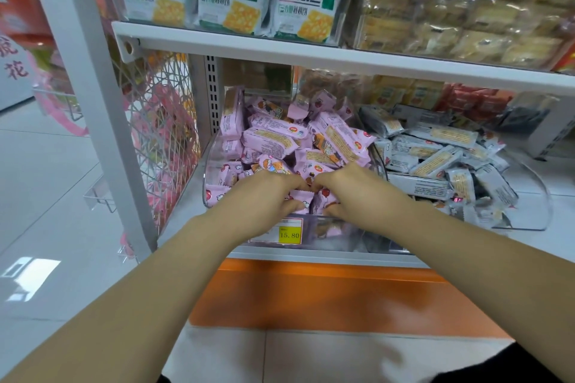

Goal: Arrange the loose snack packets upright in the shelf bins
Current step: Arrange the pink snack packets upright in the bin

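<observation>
Below the white metal shelf [311, 56], mid-frame, the clear plastic bin [208, 186] held heaped pink snack packets [273, 137]. At its front, our left hand [264, 196] and right hand [354, 190] had fingers curled, each pinching one packet between thumb and fingertips.

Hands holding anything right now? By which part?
Left hand pinches a pink packet by its left edge; right hand grips the neighbouring pink packet, fingers covering its right side.
</observation>
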The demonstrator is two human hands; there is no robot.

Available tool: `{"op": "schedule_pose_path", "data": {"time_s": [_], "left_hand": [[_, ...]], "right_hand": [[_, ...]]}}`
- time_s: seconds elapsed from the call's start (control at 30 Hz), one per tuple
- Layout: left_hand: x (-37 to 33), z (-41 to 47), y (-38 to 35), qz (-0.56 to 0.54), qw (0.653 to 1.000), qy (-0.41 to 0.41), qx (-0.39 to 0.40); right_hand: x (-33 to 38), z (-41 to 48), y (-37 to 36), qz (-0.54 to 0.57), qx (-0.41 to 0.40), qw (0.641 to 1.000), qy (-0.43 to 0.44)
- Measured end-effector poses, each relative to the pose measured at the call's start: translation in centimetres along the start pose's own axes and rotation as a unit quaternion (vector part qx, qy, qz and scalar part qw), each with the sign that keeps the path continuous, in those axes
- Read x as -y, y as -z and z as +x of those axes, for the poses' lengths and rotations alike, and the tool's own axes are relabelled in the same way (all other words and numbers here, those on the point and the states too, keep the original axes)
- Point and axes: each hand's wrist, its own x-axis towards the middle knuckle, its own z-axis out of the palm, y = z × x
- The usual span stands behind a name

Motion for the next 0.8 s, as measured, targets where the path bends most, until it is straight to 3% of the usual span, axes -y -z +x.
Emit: {"op": "schedule_pose_path", "data": {"time_s": [0.27, 0.47, 0.8], "left_hand": [[0.0, -0.1, 0.0, -0.005, 1.000, 0.000, -0.004], [-0.1, -0.2, 0.1, -0.005, 1.000, 0.008, 0.002], [0.0, -0.1, -0.2, -0.006, 1.000, 0.002, -0.011]], "right_hand": [[0.2, -0.3, -0.9, -0.039, -0.038, 0.998, -0.008], [-1.4, 0.3, 1.9, 0.087, 0.024, 0.996, -0.015], [-0.3, 0.8, 0.1, 0.036, 0.097, 0.995, 0.015]]}}
